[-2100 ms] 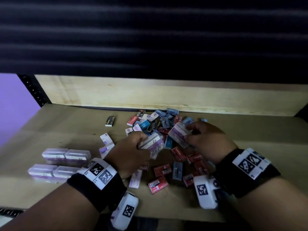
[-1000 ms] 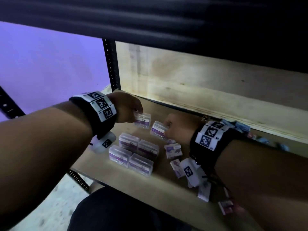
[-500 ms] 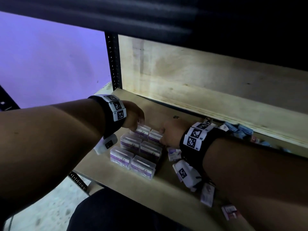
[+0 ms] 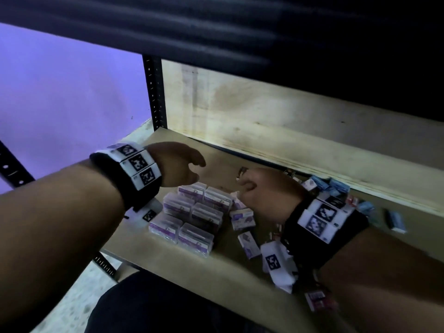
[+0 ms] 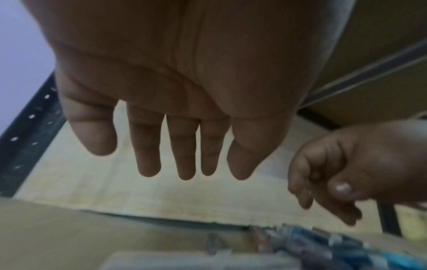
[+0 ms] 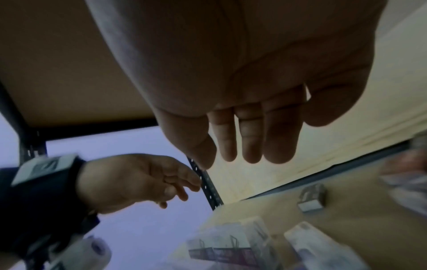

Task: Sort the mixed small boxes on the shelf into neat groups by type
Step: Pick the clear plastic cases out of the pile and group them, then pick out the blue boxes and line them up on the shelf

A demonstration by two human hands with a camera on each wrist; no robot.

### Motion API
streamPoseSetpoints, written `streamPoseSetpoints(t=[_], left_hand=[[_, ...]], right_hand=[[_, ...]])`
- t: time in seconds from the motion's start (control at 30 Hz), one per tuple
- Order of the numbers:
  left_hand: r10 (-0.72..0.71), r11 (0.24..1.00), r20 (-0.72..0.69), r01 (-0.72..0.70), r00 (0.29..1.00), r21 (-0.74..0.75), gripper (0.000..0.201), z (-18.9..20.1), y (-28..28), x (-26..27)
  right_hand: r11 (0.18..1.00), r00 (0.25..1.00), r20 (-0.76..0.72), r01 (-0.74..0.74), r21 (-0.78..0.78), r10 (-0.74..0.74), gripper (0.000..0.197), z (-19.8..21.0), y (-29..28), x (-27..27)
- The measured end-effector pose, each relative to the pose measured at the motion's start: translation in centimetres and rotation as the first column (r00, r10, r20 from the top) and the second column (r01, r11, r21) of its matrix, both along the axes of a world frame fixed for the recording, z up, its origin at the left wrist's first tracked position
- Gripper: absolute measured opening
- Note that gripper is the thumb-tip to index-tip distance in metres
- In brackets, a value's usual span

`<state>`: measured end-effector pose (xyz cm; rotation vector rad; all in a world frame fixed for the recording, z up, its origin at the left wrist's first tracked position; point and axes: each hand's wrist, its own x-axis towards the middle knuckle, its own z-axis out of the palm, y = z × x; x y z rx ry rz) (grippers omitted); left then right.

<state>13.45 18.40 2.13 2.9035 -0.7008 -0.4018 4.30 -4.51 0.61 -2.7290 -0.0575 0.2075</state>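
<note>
Wooden shelf (image 4: 182,150), block of six clear purple-labelled boxes (image 4: 192,212) below both empty hands, loose purple boxes (image 4: 242,218) beside it, blue boxes (image 4: 336,186) beyond the right wrist

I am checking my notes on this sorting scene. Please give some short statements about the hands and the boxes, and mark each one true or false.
1. The left hand holds a clear box. False: its fingers are straight and hold nothing.
2. The clear purple-labelled boxes lie grouped in two rows on the shelf. True.
3. The right hand hovers beside that group and holds nothing. True.
4. The blue boxes lie at the front edge of the shelf. False: they lie by the back board.
5. Loose purple-and-white boxes lie just right of the group. True.
</note>
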Motion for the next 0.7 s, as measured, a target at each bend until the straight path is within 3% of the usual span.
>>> streamPoseSetpoints(t=[0.17,0.27,0.37,0.53,0.7], left_hand=[[-0.028,0.968,0.123,0.058,0.992,-0.246,0.04,0.1,-1.3,-5.2],[-0.058,0.911,0.067,0.08,0.996,-0.404,0.036,-1.0,-3.2,-8.2],[-0.046,0.845,-0.05,0.012,0.998,-0.535,0.032,-2.0,-5.4,-10.6],[-0.079,0.839,-0.113,0.004,0.99,-0.544,0.027,-4.2,-9.2,-13.6],[-0.169,0.87,-0.097,0.102,0.981,-0.483,0.034,-5.6,-11.5,-15.6]], right_hand=[[0.997,0.988,0.153,0.026,0.078,-0.038,0.02,-0.9,-3.3,-5.2],[0.999,0.989,0.144,0.028,0.039,-0.034,0.016,-1.4,-5.0,-8.0],[0.998,0.992,0.124,0.025,0.049,-0.031,0.025,-1.8,-6.8,-10.2],[0.995,0.99,0.104,0.09,0.038,-0.094,0.028,-2.7,-9.4,-13.2],[0.984,0.983,0.046,0.175,0.036,-0.176,0.037,-3.8,-11.3,-15.6]])
